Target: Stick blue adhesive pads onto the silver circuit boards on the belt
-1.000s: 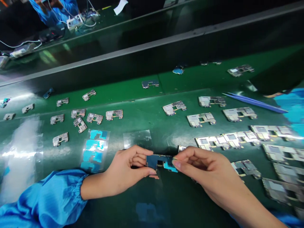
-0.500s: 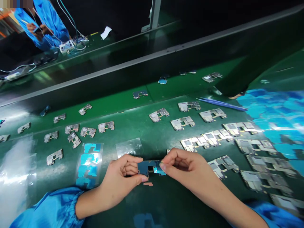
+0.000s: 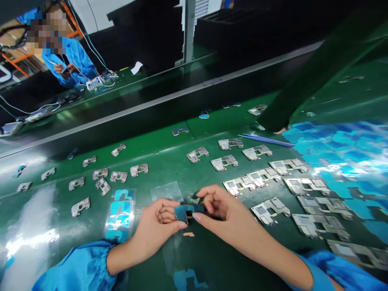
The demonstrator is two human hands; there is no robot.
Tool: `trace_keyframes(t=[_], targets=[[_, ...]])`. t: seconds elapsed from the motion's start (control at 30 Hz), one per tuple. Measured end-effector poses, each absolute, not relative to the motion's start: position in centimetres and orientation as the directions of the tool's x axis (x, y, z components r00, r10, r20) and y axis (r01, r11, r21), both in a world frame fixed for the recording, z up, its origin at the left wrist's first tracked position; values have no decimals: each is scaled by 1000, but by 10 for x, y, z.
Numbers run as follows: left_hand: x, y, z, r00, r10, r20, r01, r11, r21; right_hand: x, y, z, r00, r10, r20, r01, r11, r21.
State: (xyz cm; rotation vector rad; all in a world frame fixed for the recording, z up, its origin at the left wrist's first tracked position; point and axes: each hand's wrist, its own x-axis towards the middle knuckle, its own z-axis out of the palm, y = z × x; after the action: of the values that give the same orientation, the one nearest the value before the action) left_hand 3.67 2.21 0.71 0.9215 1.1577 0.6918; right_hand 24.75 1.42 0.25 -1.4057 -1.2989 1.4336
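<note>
And there it is: the forefinger of the right hand (image 3: 226, 212) has come up off the circuit board (image 3: 181, 213), while the thumb lies against its near edge, close to the right end. The blue film that hung below that end no longer shows loose; it looks to be lying flat now, so I judge this bit of covering nearly done, though the fingers hide part of it. Whether the other right fingers grip the board from behind, I cannot tell. The left hand (image 3: 151, 226) is in no doubt — thumb below, fingers above, pinching the board's left end just over the surface (image 3: 163, 161).

Against the earlier view, the left grip is unchanged and the small orange piece (image 3: 189, 234) lies near the left thumb as before. The view has tipped up, so more of a person in a blue jacket (image 3: 80, 60) shows across the way — and down at the bottom, a blue sticker (image 3: 183, 279) comes further into sight. The strip of blue stickers (image 3: 119, 208) sits beyond the left forearm, seemingly untouched.
</note>
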Motion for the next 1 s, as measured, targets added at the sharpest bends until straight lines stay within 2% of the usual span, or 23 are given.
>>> trace_keyframes(t=[0.17, 0.27, 0.43, 0.53, 0.63, 0.77, 0.9, 1.0], targets=[[36, 22, 7, 263, 860, -438, -23, 459, 888, 248, 16, 1, -161, 978, -136, 184, -105, -977], [37, 21, 6, 239, 869, -433, -4, 447, 895, 249, 18, 4, -133, 990, -46, 277, -8, -961], [38, 18, 5, 230, 878, -420, 55, 419, 906, 250, 15, 9, -162, 969, 188, 423, 240, -874], [38, 16, 3, 219, 887, -406, 80, 398, 914, 249, 11, 10, -210, 941, 264, 474, 334, -814], [37, 16, 0, 223, 892, -393, 96, 381, 919, 249, 9, 9, -224, 947, 230, 521, 316, -793], [36, 15, -2, 244, 891, -383, 103, 369, 924, 248, 9, 4, -128, 989, 78, 550, 136, -824], [37, 15, 0, 265, 887, -379, 88, 369, 925, 247, 10, 3, -72, 993, -93, 465, -49, -884], [37, 14, 0, 276, 883, -379, 70, 375, 924, 245, 12, 5, -41, 986, -160, 402, -130, -906]])
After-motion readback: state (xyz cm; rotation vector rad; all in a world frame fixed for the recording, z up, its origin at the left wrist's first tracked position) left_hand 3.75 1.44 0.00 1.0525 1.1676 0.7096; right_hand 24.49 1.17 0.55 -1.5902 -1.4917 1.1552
